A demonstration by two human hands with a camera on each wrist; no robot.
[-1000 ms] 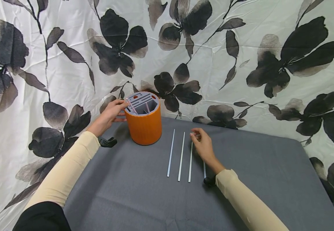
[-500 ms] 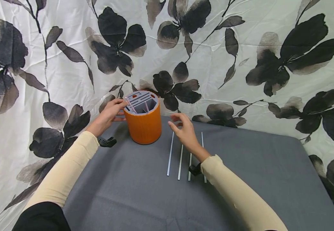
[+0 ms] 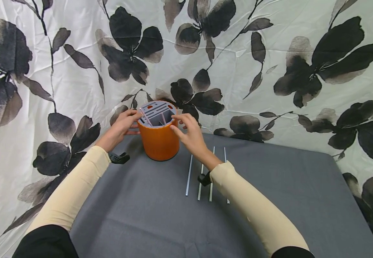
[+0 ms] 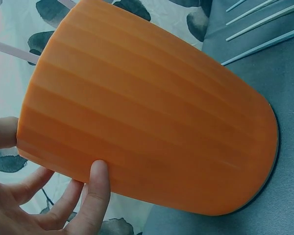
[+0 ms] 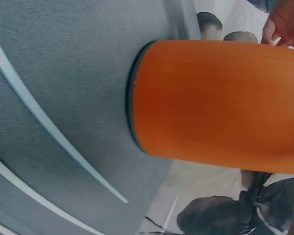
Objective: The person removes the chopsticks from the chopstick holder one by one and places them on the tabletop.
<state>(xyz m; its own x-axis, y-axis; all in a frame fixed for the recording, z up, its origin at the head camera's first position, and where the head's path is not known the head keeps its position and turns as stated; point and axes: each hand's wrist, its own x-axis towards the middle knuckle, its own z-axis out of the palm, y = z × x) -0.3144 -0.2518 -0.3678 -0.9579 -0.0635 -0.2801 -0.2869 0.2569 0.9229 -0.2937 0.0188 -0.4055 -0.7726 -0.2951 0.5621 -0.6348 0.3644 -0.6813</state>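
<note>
An orange, round knife-block-style holder (image 3: pixel 159 143) with a grey slotted top (image 3: pixel 155 109) stands upright on the grey table. Pale pinkish sticks (image 3: pixel 146 117) poke up from its top opening. At the left side of its rim is my left hand (image 3: pixel 122 126), its fingers touching the orange wall (image 4: pixel 137 107) in the left wrist view. On the opposite side, the fingers of my right hand (image 3: pixel 191 134) reach the rim, loosely bent; whether they press on it I cannot tell. Neither hand is wrapped round the holder.
Several thin pale sticks (image 3: pixel 189 177) lie side by side on the grey table (image 3: pixel 135 215), partly under my right forearm. Behind the table hangs a white cloth (image 3: pixel 238 75) with dark flowers. Dark wrist cameras (image 3: pixel 119 158) sit on both wrists.
My right hand has moved left from above the sticks to the holder's right rim. The left hand and the holder have stayed in place.
</note>
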